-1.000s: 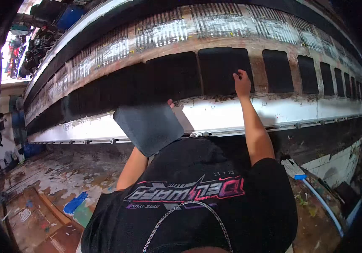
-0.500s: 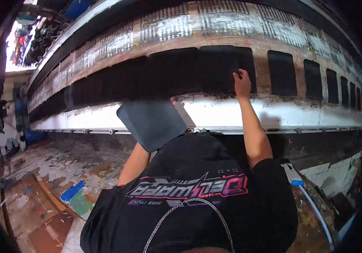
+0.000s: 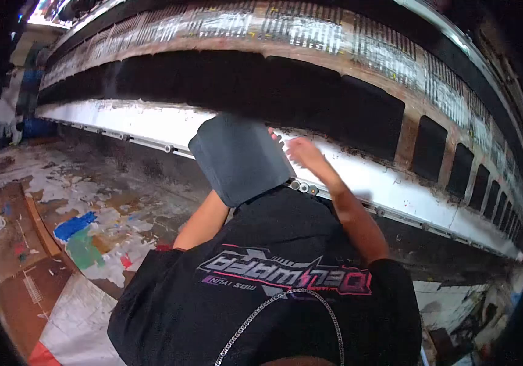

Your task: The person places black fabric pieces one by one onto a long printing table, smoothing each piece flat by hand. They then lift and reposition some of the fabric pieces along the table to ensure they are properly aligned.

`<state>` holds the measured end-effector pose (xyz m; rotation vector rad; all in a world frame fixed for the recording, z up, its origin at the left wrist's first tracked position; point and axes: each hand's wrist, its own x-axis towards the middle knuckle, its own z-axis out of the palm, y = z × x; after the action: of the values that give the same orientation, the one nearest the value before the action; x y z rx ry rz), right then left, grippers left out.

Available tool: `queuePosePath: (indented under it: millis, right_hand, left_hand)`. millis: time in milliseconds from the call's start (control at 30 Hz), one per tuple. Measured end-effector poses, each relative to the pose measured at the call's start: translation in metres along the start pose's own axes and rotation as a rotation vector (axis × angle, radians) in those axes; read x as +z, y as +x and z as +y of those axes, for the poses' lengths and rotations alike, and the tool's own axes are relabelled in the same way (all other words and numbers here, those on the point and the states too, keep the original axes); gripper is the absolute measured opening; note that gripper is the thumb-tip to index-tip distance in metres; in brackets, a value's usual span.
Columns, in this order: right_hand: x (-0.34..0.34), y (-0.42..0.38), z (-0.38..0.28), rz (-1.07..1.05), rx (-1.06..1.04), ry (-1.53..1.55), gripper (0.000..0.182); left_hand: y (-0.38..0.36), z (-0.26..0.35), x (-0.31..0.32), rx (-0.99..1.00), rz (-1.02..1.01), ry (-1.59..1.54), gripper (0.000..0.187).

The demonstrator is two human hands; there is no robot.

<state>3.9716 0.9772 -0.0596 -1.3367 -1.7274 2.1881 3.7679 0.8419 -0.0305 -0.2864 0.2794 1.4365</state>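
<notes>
Your left hand is clamped on a dark panel, mostly hidden beneath it, with only fingertips showing at the panel's edge on the side towards your right hand. Whether that is one sheet or several stacked, you cannot tell from here. The panel lies tilted over your left forearm, probably so that the palm and arm share its weight and its upper face stays turned up to you. Your right hand is just beside the same edge, apart from your left palm; its fingers are blurred, so whether they touch the panel or grip anything cannot be told. Keeping the two hands this near likely makes that edge easy to reach.

Beyond both hands, a row of dark panels lies along the tabletop. Ahead and to the left of your hands their borders merge into one dark band; farther out past your right hand, bare wood shows between them, so each edge reads clearly. Between the row and you, the white strip gives your right hand room sideways. Closer in, the rail and its round knobs run below your hands, and the held panel's near corner hangs close to your shirt, leaving your left elbow little slack on that side
</notes>
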Motion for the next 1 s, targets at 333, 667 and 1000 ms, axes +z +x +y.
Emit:
queuePosePath:
  millis: [333, 667, 1000]
  right_hand:
    - [0.052, 0.002, 0.010, 0.070, 0.141, 0.373, 0.088]
    - [0.026, -0.007, 0.003, 0.782, 0.084, 0.356, 0.056]
    - [0.183, 0.088, -0.038, 0.595, 0.157, 0.945, 0.030]
  left_hand:
    - [0.028, 0.119, -0.082, 0.217, 0.165, 1.809, 0.045]
    - [0.120, 0.282, -0.047, 0.979, 0.160, 2.714, 0.053]
    - [0.124, 0.301, -0.057, 0.853, 0.071, 2.754, 0.054]
